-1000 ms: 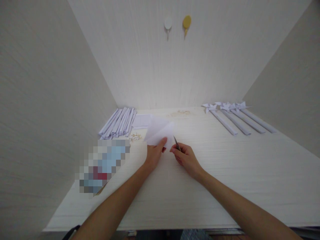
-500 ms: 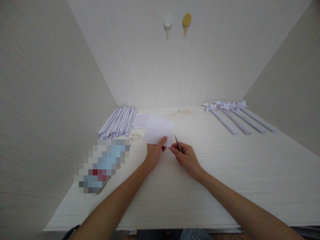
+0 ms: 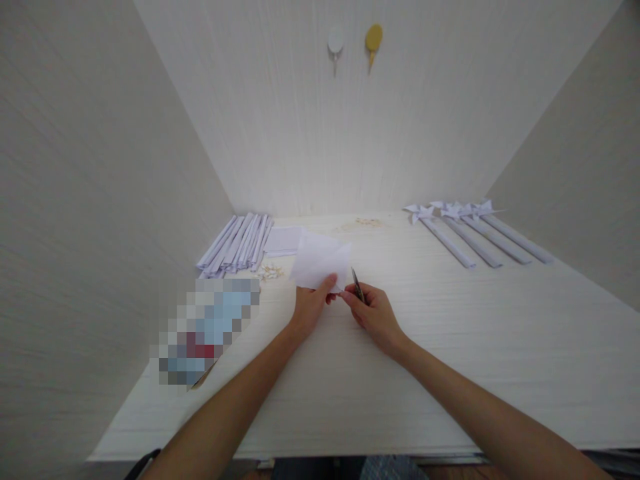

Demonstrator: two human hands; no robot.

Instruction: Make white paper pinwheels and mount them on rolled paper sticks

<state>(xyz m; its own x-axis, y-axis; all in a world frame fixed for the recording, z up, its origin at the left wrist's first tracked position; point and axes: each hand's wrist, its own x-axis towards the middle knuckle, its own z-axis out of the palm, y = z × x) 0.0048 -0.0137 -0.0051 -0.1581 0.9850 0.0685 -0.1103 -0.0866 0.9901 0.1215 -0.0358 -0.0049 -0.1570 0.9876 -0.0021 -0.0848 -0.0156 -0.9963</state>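
Observation:
My left hand (image 3: 311, 303) is closed on a white sheet of paper (image 3: 320, 259), thumb on top and fingers beneath. My right hand (image 3: 374, 312) grips a slim dark pointed tool (image 3: 358, 287), its tip angled up and away from me; its exact kind is unclear. The thumb and forefinger of that hand also meet at the sheet's lower right corner, close to my left fingertips. Behind the sheet lie flat white paper squares (image 3: 283, 241). Small pale bits (image 3: 271, 271) are heaped to the left of it.
Rolled white paper sticks (image 3: 237, 243) are piled at the back left. Several paper pinwheels on sticks (image 3: 447, 243) lie at the back right. A blurred-out item (image 3: 215, 327) rests at left. White (image 3: 335, 41) and yellow (image 3: 373, 38) hooks hang on the back wall.
The sheet and my left hand have shifted slightly right. My right thumb and forefinger now meet the sheet's lower right corner, and the tool stays in that hand.

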